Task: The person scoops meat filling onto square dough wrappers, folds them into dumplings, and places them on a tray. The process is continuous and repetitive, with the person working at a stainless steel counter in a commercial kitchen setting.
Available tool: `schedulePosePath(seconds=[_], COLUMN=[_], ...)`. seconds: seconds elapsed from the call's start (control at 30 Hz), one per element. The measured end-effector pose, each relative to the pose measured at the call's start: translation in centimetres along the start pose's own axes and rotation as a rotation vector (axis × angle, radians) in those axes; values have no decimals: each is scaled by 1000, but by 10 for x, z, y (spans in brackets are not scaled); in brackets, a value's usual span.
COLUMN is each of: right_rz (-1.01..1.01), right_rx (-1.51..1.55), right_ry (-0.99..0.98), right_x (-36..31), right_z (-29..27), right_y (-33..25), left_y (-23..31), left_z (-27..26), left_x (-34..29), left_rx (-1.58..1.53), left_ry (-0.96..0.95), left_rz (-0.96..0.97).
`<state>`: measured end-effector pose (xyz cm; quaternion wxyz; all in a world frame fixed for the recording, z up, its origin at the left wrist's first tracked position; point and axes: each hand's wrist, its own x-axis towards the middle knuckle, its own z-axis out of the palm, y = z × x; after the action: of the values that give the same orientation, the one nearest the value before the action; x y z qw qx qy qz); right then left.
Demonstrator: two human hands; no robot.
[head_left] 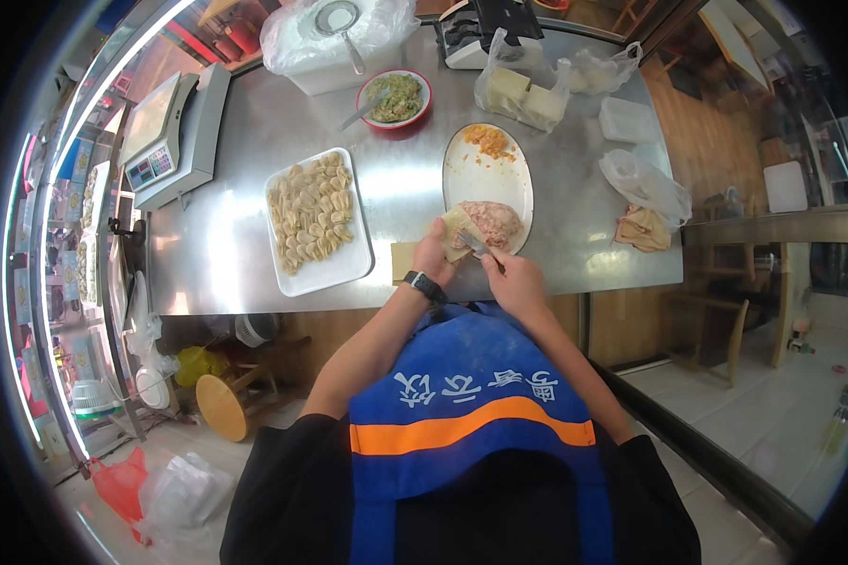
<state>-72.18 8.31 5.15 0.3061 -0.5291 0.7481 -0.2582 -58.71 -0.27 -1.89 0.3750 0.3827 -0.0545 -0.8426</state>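
My left hand (433,254), with a dark watch at its wrist, holds a pale square dough wrapper (456,226) over the near left edge of a white oval plate (462,174). My right hand (516,281) is closed round the handle of a small flat metal spatula (476,243), its blade at the wrapper. Pink minced meat (495,223) lies in a mound on the plate's near half. Chopped orange filling (487,141) sits at the far end. Beside my left hand is a stack of wrappers (402,260), partly hidden.
At left, a white tray (356,254) holds many folded dumplings (311,212). Behind stand a red-rimmed bowl (428,99) of green filling, a white tub (316,80) and bagged wrapper blocks (528,97). A scale (160,155) is far left; a cloth (643,229) lies right.
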Motion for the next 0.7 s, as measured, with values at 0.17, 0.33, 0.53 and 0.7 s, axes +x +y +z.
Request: schedulePosePath(seconds=[0.17, 0.33, 0.53, 0.7], right_rz=[-135, -13, 21, -130], right_rx=[-73, 74, 137, -185], right_ry=[113, -78, -97, 20], right_x=[13, -1, 3, 20], right_z=[24, -5, -39, -33], right_y=[25, 26, 20, 13], left_y=[-4, -9, 15, 12], left_z=[9, -7, 4, 18], left_x=[3, 10, 0, -8], left_rx=[64, 159, 100, 323], left_ry=[-16, -13, -98, -168], left_rz=[26, 88, 35, 33])
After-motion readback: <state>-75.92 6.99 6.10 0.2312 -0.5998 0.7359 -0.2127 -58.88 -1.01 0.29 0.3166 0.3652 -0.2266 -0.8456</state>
